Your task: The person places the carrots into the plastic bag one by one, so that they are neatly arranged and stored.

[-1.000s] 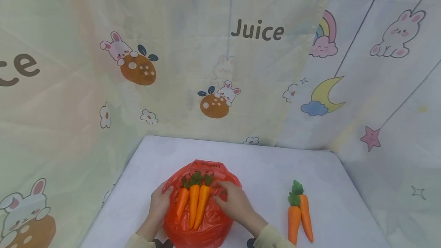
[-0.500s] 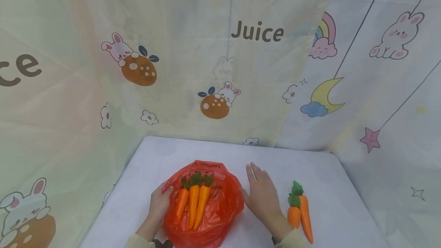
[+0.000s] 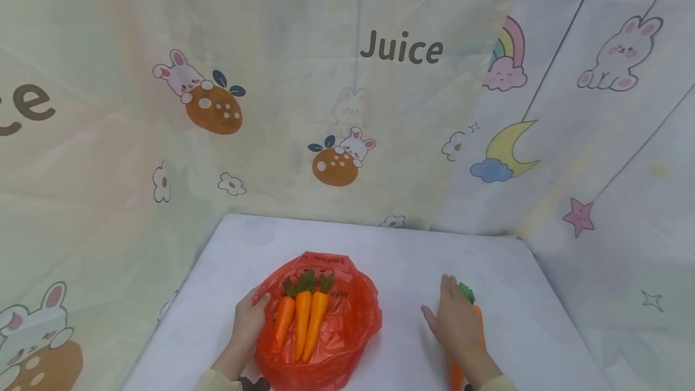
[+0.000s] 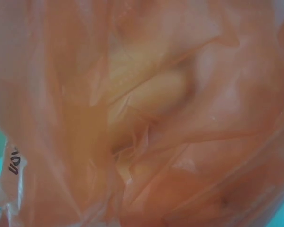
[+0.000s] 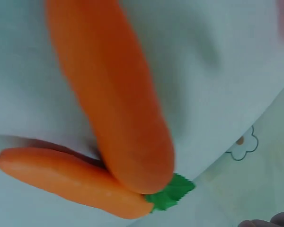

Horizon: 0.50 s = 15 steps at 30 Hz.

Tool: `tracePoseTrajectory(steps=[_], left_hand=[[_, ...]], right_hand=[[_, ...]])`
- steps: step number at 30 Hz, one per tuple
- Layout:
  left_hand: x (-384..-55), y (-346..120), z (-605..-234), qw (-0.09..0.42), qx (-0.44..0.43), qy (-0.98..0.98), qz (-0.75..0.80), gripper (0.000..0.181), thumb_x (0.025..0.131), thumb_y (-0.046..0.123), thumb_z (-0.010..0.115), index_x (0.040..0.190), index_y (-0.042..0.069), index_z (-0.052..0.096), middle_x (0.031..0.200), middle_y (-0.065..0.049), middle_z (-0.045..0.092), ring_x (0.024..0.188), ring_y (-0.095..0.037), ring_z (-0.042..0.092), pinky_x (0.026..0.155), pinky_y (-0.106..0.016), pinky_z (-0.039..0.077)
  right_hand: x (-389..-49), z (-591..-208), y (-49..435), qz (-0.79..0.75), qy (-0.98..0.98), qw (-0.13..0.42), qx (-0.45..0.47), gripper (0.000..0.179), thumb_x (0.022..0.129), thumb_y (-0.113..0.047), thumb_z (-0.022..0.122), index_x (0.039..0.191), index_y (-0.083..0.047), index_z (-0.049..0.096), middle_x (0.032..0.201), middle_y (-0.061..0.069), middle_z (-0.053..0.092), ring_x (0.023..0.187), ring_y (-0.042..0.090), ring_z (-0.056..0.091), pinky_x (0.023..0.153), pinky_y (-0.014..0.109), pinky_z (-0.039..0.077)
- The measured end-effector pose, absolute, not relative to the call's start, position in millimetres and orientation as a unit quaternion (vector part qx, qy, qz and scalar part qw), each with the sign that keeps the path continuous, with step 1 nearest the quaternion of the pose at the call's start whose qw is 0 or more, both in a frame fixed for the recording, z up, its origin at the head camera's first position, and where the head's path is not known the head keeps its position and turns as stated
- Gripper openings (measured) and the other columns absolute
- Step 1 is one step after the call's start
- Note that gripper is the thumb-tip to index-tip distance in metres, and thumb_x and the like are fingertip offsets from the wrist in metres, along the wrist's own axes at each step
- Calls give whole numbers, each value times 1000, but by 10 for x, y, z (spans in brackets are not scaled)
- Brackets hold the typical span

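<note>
In the head view, my left hand [image 3: 247, 326] grips the left rim of a red plastic bag [image 3: 347, 336], thumb on the inside. Three orange carrots [image 3: 301, 324] with dark green tops lie in the bag's mouth. Translucent bag film [image 4: 217, 109] fills the left wrist view, with blurred finger shapes behind it. My right hand [image 3: 458, 321], fingers straight and thumb apart, hovers over two more carrots on the table and partly hides them. The right wrist view has both: a nearer, thicker carrot [image 5: 116, 94] and a slimmer carrot [image 5: 75, 182], with a green leaf top beside them.
A white table [image 3: 402, 270] carries the bag and carrots. Pale fabric printed with bunnies and flowers [image 3: 271, 155] hangs behind it and along both sides. The table's back edge runs close to that cloth.
My right hand has left the bag's right side and moved right, over the two loose carrots, with its fingers straightened. My left hand has stayed at the bag's rim.
</note>
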<state>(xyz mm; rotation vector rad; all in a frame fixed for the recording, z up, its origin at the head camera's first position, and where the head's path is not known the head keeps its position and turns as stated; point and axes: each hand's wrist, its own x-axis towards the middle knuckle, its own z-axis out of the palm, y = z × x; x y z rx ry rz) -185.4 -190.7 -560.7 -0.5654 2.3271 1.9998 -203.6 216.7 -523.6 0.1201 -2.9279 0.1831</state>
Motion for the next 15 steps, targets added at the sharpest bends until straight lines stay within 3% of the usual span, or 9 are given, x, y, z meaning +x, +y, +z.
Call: tracePoseTrajectory(steps=[3,6,10,13,15], left_hand=[[-1843,-1912,-5602,14,-182,745,641,52,108,30,47,152,3,38,148,-21,49,131,-42,50,105,-53,43],[-1829,-1913,-5593,10,-178,748,640,53,109,31,46,152,2,38,148,-21,49,131,-43,50,105,-54,43],[-1833,-1903,-5589,6,-176,750,638,52,109,31,46,151,2,39,147,-22,49,130,-43,51,105,-54,43],[-1840,-1897,-5591,9,-183,749,637,52,108,30,47,152,3,39,147,-21,49,130,-43,51,104,-53,43],[-1841,-1895,-5595,11,-186,749,637,52,108,30,47,152,3,38,148,-21,48,130,-43,51,104,-53,43]], right_hand=[[-1989,-5267,2264,70,-995,70,18,87,85,-39,79,137,21,44,137,38,50,97,45,67,59,46,58],[-1953,-5315,2359,73,-996,47,3,82,85,-39,78,133,21,49,130,36,57,73,36,68,53,45,57],[-1895,-5352,2472,85,-996,31,-7,70,85,-37,77,125,18,57,95,25,70,59,25,63,47,42,53],[-1841,-5343,2512,108,-994,4,-28,48,86,-35,76,102,9,66,66,8,61,53,19,57,44,37,47],[-1806,-5333,2519,117,-992,-16,-41,38,87,-35,75,83,1,64,58,2,53,50,16,52,43,32,42]])
